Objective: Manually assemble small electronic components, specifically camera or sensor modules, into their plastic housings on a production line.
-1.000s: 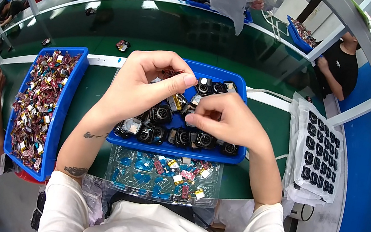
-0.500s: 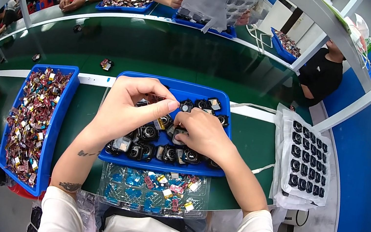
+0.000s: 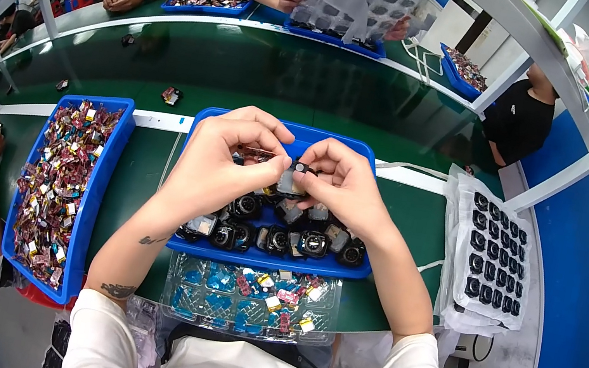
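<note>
Both hands meet over a blue tray (image 3: 281,260) that holds several watch-like black cases (image 3: 313,243). Between my fingertips is a small black-and-grey watch-like part (image 3: 300,168). My right hand (image 3: 347,189) pinches it with thumb and fingers. My left hand (image 3: 231,161) is closed, thumb against forefinger, its tips at the part's left side. A reddish piece (image 3: 259,154) shows inside the curl of the left fingers; whether it is held or lies behind them is unclear.
A blue bin (image 3: 106,182) heaped with reddish circuit pieces stands at left. A clear compartment tray (image 3: 172,296) with loose parts lies in front. At right, a white tray (image 3: 457,311) carries rows of black cases. Co-workers sit beyond the green belt (image 3: 265,80).
My right hand has come up from among the black cases with the part in its fingers and now meets the left hand's fingertips. The whole view has shifted slightly.
</note>
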Demonstrator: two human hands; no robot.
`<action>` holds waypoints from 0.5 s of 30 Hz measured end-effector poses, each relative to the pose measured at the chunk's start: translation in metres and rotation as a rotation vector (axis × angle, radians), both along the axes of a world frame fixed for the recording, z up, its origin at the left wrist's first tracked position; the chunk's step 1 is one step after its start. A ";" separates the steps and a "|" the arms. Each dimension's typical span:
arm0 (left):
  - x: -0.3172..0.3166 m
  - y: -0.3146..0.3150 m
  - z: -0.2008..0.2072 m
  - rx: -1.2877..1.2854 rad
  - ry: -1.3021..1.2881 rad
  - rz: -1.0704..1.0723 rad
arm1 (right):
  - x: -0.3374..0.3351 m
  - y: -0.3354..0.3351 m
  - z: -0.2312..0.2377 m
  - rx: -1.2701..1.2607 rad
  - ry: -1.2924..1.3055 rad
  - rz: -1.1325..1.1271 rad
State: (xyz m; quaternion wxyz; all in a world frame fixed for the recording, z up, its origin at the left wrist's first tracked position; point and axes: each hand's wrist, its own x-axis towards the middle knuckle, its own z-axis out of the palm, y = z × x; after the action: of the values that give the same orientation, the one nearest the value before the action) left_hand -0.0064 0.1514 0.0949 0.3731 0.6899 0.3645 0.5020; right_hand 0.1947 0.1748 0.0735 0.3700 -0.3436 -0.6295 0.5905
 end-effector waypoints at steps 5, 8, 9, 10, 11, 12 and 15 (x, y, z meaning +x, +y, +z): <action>0.006 -0.002 -0.003 0.041 0.152 0.096 | 0.000 -0.005 0.004 0.059 0.145 -0.027; 0.010 -0.004 -0.004 0.049 0.123 0.123 | -0.002 -0.010 0.006 0.047 0.161 -0.055; 0.011 -0.004 -0.005 0.047 0.124 0.122 | -0.002 -0.011 0.005 0.078 0.148 -0.051; 0.012 -0.004 -0.005 0.078 0.112 0.137 | -0.002 -0.012 0.005 0.110 0.134 -0.047; 0.012 -0.004 -0.006 0.108 0.101 0.151 | -0.002 -0.012 0.005 0.108 0.135 -0.048; 0.013 -0.004 -0.007 0.108 0.102 0.151 | -0.002 -0.013 0.005 0.098 0.130 -0.042; 0.014 -0.004 -0.008 0.127 0.101 0.148 | -0.003 -0.013 0.004 0.087 0.129 -0.037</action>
State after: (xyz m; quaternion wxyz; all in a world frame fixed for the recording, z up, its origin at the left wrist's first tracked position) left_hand 0.0080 0.1473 0.0873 0.2717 0.7078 0.3999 0.5150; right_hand 0.1920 0.1616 0.0773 0.4354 -0.2999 -0.6230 0.5765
